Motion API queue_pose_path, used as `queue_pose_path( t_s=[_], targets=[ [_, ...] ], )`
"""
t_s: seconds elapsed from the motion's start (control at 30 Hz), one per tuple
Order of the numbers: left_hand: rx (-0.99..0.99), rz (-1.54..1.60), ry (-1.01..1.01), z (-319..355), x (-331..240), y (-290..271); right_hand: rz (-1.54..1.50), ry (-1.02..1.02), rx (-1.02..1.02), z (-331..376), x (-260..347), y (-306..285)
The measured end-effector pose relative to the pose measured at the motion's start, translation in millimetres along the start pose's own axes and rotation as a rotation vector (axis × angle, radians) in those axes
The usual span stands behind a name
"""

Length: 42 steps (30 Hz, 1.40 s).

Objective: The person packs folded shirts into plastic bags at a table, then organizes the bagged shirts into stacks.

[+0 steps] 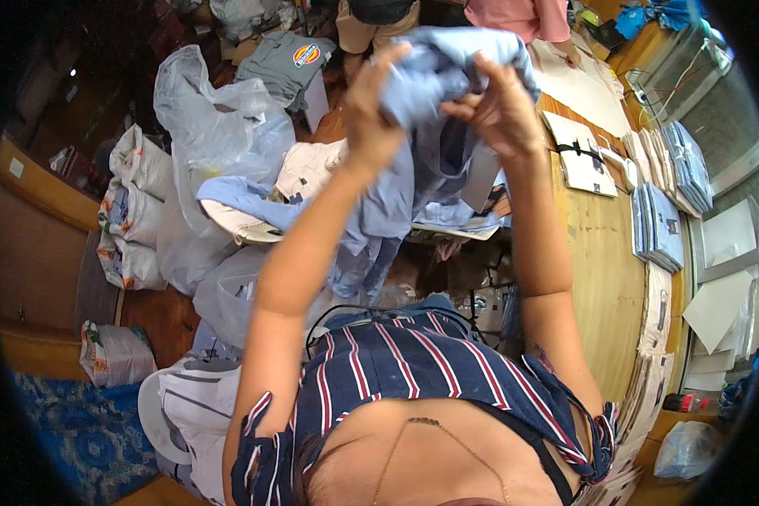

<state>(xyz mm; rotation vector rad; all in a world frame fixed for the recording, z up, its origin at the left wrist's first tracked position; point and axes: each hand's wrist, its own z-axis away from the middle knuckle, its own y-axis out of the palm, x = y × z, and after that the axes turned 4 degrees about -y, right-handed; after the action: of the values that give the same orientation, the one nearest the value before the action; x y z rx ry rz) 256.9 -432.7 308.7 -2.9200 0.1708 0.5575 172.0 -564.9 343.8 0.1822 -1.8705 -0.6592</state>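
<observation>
In front of me, both arms raised, I hold up a light blue shirt (460,46). Its gathered upper part is blurred by motion, and its lower cloth hangs between my forearms. My left hand (371,110) is closed round the bunched cloth on one side. On the other side my right hand (508,110) grips the fabric between thumb and fingers. Below, a light-edged board (455,229) carries more blue cloth, and a cream garment (308,169) lies by the shirt's left side.
A long wooden table (599,278) at right bears a folded cream shirt (580,152) and stacks of folded blue shirts (656,228). Large clear plastic bags (219,126) and stacked white sacks (135,211) stand at left. A person in a pink top (514,18) works at the far end.
</observation>
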Motion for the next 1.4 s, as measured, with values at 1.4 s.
queue_pose_path(
  t_s=[1.4],
  targets=[
    [0.173, -0.508, 0.380, -156.5, 55.2, 12.7, 1.220, -0.533, -0.207, -26.4, 135.7, -93.3]
  ],
)
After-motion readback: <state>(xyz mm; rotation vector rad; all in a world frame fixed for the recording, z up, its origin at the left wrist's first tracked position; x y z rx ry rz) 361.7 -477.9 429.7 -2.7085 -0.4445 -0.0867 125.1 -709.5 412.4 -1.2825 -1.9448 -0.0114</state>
